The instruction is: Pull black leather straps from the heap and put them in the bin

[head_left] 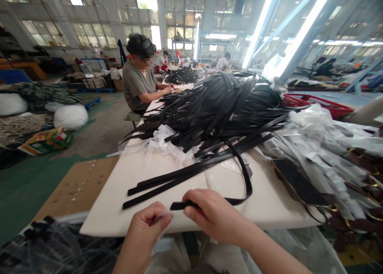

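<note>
Observation, at the near edge of the white worktop (113, 210). The right hand (215, 216) pinched the free end of one black strap (243, 174) between thumb and fingers, the tip poking out to the left of the fingertips. That strap looped up and away from the hand, curving back toward the big pile of black straps (221, 106) heaped across the middle of the worktop. The left hand (146, 228), just beside the right one at the same edge, was closed on a thin, clear bit of plastic film (163, 215); what exactly the film was could not be made out.

Progress, as a judgement: early or mid-run. One strap was in hand; several more lay loose and flat near it, running toward the near left corner, and the pile itself looked large. A heap of clear plastic sleeves (323, 146) lay along the right side of the worktop, and a dark flat phone (299, 184) rested at its near edge. Whether any strap had been finished could not be told from here.

A co-worker (137, 82) sat at the far left edge, both hands on the worktop. A red crate (323, 104) stood beyond the sleeves.

Writing: none readable. A printed box (44, 141) on the floor to the left showed colours but no legible text. No brand mark was visible on straps or sleeves.
</note>
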Available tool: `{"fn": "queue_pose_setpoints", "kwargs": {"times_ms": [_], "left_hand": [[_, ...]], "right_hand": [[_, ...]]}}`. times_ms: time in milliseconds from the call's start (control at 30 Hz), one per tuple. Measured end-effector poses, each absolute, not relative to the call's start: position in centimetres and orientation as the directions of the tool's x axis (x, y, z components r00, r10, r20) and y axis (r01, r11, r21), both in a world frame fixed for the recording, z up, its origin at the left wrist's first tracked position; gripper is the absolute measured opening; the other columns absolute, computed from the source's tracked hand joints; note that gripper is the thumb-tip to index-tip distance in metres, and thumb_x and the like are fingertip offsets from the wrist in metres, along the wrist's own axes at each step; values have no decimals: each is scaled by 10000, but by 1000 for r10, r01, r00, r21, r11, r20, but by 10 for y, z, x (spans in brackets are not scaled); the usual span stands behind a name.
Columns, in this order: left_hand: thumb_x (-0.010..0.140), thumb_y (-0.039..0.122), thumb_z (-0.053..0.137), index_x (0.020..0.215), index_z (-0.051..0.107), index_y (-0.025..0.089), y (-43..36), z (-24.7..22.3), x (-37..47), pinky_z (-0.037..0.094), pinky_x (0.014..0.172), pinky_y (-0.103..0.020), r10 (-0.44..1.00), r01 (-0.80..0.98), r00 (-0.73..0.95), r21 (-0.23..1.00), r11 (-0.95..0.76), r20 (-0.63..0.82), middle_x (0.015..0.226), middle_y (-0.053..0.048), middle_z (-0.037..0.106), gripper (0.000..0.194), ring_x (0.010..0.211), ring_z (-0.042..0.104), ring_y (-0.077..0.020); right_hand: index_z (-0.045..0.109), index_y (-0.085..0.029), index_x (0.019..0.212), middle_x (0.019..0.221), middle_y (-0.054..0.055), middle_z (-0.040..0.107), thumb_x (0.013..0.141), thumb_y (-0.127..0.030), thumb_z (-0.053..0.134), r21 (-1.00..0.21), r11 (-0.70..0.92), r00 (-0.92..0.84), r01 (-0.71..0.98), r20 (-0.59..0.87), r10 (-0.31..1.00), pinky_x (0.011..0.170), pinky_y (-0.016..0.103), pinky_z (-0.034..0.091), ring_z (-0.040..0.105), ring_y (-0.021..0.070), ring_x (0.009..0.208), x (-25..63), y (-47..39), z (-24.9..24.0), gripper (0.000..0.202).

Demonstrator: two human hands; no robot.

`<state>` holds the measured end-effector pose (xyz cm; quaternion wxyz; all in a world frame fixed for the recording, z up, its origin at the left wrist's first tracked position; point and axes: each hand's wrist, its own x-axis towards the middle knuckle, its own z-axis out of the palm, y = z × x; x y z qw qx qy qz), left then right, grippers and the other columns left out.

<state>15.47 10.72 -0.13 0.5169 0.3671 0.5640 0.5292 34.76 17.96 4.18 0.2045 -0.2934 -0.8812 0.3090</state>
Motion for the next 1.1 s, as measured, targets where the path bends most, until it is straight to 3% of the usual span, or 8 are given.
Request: {"fn": "queue_pose_setpoints", "kwargs": {"times_ms": [100,267,433,800,933,1100], "left_hand": [[679,454,814,535,566,141,105,-1,152,207,440,-200,962,-98,-186,978,183,-199,633,39,393,425,532,295,-78],[707,648,715,540,563,127,102,-5,153,110,424,-211,965,-153,-156,970,187,-211,583,53,347,569,457,216,-45],[737,576,730,604,629,124,98,-6,153,130,420,-213,976,-117,-111,978,173,-186,641,48,382,483,450,248,-36],[643,533,811,513,545,136,97,1,154,125,425,-220,963,-140,-148,969,203,-223,652,54,356,495,452,249,-40],[699,470,770,516,548,155,99,2,154,240,462,-221,983,-33,-122,990,134,-137,646,36,392,427,512,328,-87],[731,370,667,588,629,181,101,13,152,408,650,-269,991,296,84,952,76,-105,675,-33,563,240,703,547,-209]], "right_hand": [[512,-186,788,713,29,577,1006,-256,350,-577,686,-748,444,184,638,605,277,303,514,164,656,354,182,44,281],[466,-193,734,650,19,558,984,-269,402,-525,676,-734,517,135,666,563,283,241,486,149,591,352,177,43,269],[422,-198,693,612,11,533,973,-282,408,-558,661,-726,501,144,672,552,276,227,457,135,563,349,171,45,292],[447,-191,663,590,9,562,961,-290,438,-544,665,-741,511,114,662,525,276,215,444,118,526,345,169,52,314],[505,-184,660,594,15,601,957,-288,456,-496,702,-782,511,71,619,511,278,214,479,119,515,342,166,53,319],[614,-171,822,716,48,695,896,-252,529,-407,815,-899,412,-39,436,503,292,226,590,165,574,344,165,50,139]]}}
